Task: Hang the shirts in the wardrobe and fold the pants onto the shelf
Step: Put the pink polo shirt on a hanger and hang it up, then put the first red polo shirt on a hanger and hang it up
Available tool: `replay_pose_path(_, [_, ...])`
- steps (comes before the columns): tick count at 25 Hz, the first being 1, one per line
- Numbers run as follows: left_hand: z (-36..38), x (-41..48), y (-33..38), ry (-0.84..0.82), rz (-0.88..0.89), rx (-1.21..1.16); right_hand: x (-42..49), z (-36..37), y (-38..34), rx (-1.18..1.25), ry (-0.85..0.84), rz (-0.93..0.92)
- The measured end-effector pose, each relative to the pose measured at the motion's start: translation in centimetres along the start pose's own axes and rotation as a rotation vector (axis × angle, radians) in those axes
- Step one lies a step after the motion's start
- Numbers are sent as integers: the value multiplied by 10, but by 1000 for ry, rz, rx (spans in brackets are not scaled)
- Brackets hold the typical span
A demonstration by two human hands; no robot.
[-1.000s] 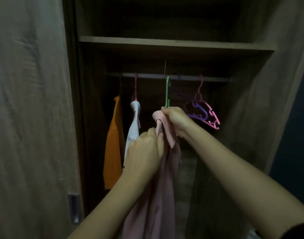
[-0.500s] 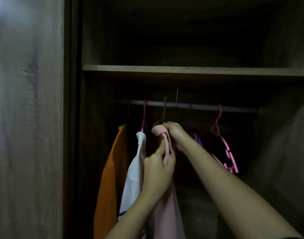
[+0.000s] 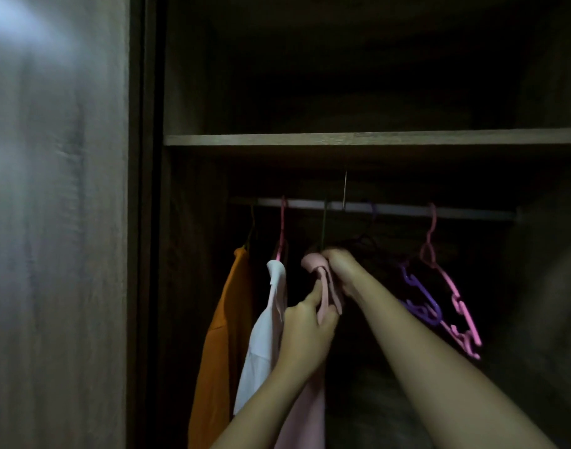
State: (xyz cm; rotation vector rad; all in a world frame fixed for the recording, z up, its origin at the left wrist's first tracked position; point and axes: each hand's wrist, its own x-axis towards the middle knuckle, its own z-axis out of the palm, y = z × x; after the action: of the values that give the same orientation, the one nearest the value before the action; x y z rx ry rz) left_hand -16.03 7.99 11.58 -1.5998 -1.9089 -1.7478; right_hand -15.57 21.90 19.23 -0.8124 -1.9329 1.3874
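Dark wardrobe interior, wood shelf [image 3: 342,139] up top w/ rail [image 3: 407,211] just under it. Pink shirt [image 3: 310,409] sits approx mid-rail on a green hanger [image 3: 324,225] — hook reaches up to the rail, too dim to tell if it's seated. R hand [image 3: 339,267] grips the collar at the hanger neck; L hand [image 3: 305,332] pinches the fabric just below. Orange shirt [image 3: 219,335] & white shirt [image 3: 264,335] hang to the left — purple hanger [image 3: 420,296] & pink hanger [image 3: 455,303] to the right.
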Motion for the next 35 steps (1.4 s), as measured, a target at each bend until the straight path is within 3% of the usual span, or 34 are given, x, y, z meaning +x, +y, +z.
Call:
replay_pose_path(3, [-5,-3,3,14,-7,30,-13,-6,-11,-242,184,-136])
replay_pose_path(6, [-29,-10,5,128,2,48,-44,-4,-30,-367,350,-410])
replay_pose_path(11, [-96,-50,-24,369,20,101,-102,66,-19,-264,95,-701])
replay_pose_path(17, [-236,-165,-117,432,-222,411,-155,239,36,-295,-325,-694])
replay_pose_path(19, [-287,-214,-148,369,-345,551,-172,297,56,-339,-437,-673])
replay_pose_path(23, [-393,-311,-201,75,-520,797,-208,402,86,-407,-634,-616])
replay_pose_path(28, [-512,-386,-244,-26,-664,1076,-245,526,104,-522,-771,-544])
replay_pose_path(31, [-563,-417,-272,-188,-767,1104,-256,596,113,-621,-726,-437])
replay_pose_path(35, [-578,-444,-297,-282,-746,1169,-235,648,117,-934,-607,-330])
